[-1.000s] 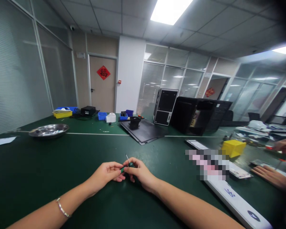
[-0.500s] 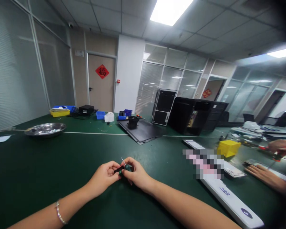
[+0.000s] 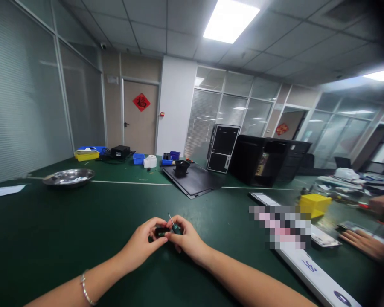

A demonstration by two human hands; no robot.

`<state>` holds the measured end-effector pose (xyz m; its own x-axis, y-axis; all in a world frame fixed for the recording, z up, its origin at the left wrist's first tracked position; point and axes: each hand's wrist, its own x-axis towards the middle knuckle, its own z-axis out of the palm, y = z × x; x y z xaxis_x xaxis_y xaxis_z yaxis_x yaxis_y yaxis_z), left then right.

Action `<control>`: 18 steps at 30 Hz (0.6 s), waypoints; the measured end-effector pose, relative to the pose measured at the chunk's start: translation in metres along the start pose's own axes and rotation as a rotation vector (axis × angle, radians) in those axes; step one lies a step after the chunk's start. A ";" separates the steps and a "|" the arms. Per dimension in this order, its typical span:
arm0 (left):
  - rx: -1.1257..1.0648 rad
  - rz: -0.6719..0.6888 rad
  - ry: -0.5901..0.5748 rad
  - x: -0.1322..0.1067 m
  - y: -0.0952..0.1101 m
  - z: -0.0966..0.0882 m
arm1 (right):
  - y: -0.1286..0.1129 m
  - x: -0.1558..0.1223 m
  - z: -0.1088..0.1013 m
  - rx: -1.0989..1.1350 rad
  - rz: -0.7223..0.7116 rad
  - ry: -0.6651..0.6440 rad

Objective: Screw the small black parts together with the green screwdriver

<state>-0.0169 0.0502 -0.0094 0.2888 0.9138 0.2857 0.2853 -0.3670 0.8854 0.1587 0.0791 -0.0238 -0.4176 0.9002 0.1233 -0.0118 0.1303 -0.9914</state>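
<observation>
My left hand (image 3: 147,238) is closed around a small black part with green bits (image 3: 161,232), pinched between thumb and fingers. My right hand (image 3: 187,236) is closed on a small screwdriver with a dark green handle (image 3: 176,229); its thin metal shaft points up and slightly left. The two hands meet over the green table, fingertips close together, and my right thumb reaches the edge of the black part. What kind of part it is cannot be made out.
A metal bowl (image 3: 68,178) stands at the left. Ahead lies a black panel (image 3: 195,181) with a black funnel-shaped piece (image 3: 181,167) on it. Computer cases (image 3: 224,147) stand behind. On the right are a long white bar (image 3: 307,266), a yellow bin (image 3: 315,205) and a co-worker's hands (image 3: 360,243).
The view has shifted, so the scene sits slightly lower and to the right. The black part in my left hand has turned, showing more of its green bits.
</observation>
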 end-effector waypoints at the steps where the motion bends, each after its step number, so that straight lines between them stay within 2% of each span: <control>1: 0.056 0.000 0.019 0.000 -0.001 -0.003 | 0.000 0.000 0.000 0.016 -0.013 -0.001; 7: 0.125 0.007 0.076 0.008 -0.012 -0.024 | 0.000 0.000 -0.004 0.056 -0.062 0.005; 12: 0.215 0.119 0.130 0.007 -0.009 -0.023 | -0.003 -0.005 -0.006 0.000 -0.159 0.013; 15: 0.259 0.132 0.123 0.004 -0.003 -0.020 | -0.005 -0.009 -0.008 -0.141 -0.215 0.038; 18: 0.267 0.167 0.094 0.003 0.001 -0.020 | -0.006 -0.009 -0.010 -0.394 -0.228 0.061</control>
<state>-0.0342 0.0560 -0.0007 0.2695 0.8446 0.4625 0.4746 -0.5344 0.6994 0.1716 0.0744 -0.0185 -0.3904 0.8515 0.3502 0.2544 0.4653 -0.8478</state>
